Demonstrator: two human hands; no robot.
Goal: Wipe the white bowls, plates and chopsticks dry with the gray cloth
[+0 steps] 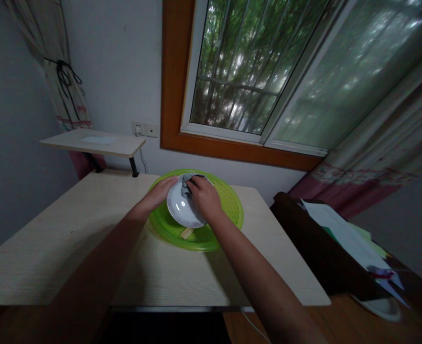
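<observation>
A white bowl [180, 204] with a patterned rim is tilted toward me above a round green plastic basin [232, 191]. My left hand [159, 192] grips the bowl by its left rim, with the thumb along the edge. Inside the bowl, my right hand [205, 195] presses a crumpled grey cloth [186, 184] against the upper inner wall, its fingers closed on the cloth. Below the bowl, a small pale yellowish piece with a label-like look [187, 233] lies in the basin. The bowl's underside is hidden.
The basin stands on a pale wooden table [278, 239]. A small raised shelf [89, 142] holding a paper is at the back left. Behind are wall sockets [145, 129] and a barred window [250, 67]. Papers [343, 234] lie on dark furniture to the right.
</observation>
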